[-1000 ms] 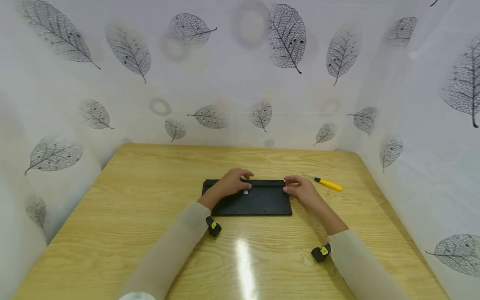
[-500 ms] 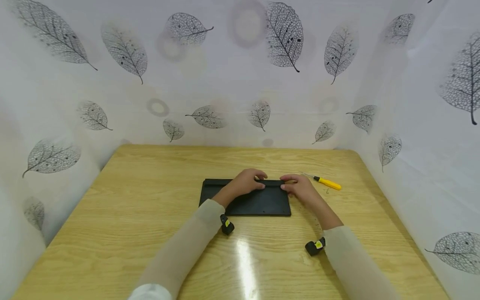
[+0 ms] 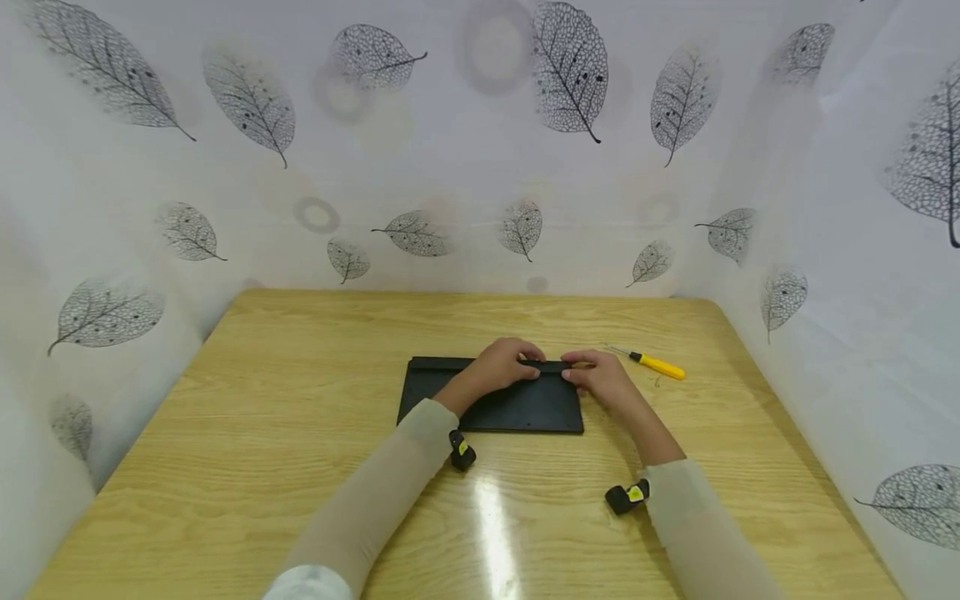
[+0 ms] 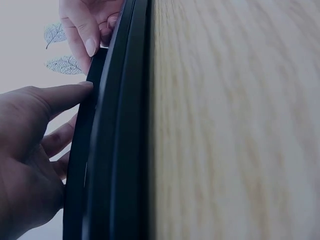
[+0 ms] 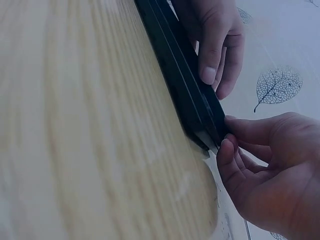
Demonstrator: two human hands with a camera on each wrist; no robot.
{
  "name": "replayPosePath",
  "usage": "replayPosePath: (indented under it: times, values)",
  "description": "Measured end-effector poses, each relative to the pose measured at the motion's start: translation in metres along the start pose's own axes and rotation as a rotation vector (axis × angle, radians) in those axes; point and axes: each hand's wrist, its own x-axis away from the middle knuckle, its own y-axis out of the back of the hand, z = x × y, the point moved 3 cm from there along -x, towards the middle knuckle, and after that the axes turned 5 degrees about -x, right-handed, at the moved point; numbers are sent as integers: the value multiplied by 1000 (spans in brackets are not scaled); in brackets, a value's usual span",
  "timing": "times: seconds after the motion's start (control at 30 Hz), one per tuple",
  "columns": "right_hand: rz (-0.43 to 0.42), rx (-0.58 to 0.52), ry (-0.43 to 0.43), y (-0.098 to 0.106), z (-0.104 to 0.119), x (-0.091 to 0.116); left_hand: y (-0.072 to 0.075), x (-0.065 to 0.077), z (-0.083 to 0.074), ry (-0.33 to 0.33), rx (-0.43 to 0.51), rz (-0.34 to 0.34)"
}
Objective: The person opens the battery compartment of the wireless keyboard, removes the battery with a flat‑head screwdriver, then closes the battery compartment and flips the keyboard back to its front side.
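Observation:
A flat black rectangular panel (image 3: 517,410) lies on the wooden table, with a raised black strip (image 3: 438,364) along its far edge. My left hand (image 3: 501,367) reaches across the panel and pinches the strip right of its middle, thumb on the near side and fingers beyond. At the strip's right end, my right hand (image 3: 602,377) pinches the corner between thumb and fingers. The right wrist view has the right hand (image 5: 272,160) gripping that end, with the left hand (image 5: 217,42) close along the same strip. The left forearm covers part of the panel.
A screwdriver (image 3: 660,367) with a yellow handle lies right of the panel, its shaft pointing back left. Tiny bits (image 3: 657,382) lie beside it. A leaf-print sheet (image 3: 465,167) encloses the table (image 3: 300,500) at the back and both sides.
My left hand has slid right along the strip towards my right hand, uncovering the panel's left part and covering a white round spot. The right hand has shifted slightly left.

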Motion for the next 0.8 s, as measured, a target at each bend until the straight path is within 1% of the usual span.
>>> replayPosePath:
  times: [0.3,0.53,0.8]
  values:
    - [-19,8,-8,-1,1,-1,1,5,-11,57,-48,-23]
    - [-26,18,-14,-2,0,-1,1,5,-17,85,-44,-55]
    - [-29,21,-14,-1,-1,-2,0,4,-21,111,-142,-70]
